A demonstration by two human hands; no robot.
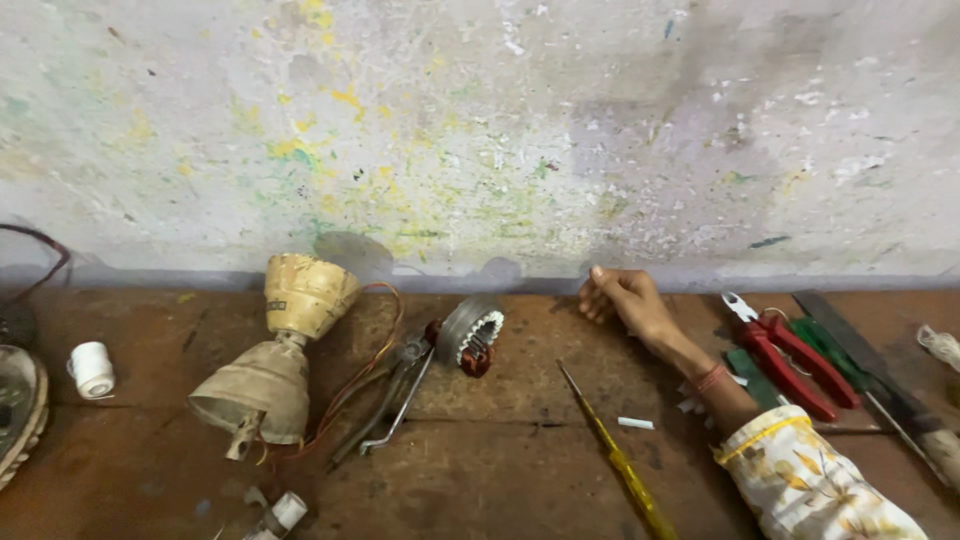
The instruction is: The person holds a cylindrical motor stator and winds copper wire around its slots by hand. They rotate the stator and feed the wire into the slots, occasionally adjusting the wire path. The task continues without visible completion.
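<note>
My right hand [620,298] rests on the brown wooden bench [520,470] at the foot of the wall, fingers curled loosely; whether it holds anything small is not visible. Its arm, in a floral sleeve [810,480] with a red thread at the wrist, comes in from the lower right. A round metal motor part with copper windings [470,335] lies just left of the hand. A yellow-handled screwdriver [620,460] lies below it. My left hand is out of view.
Two dusty cream motor housings [280,350] with orange wires lie at the left, grey pliers [390,400] beside them. Red-handled pliers [785,355], a green-handled tool [830,345] and a long flat file [880,385] lie at the right. A white spool [92,368] sits far left.
</note>
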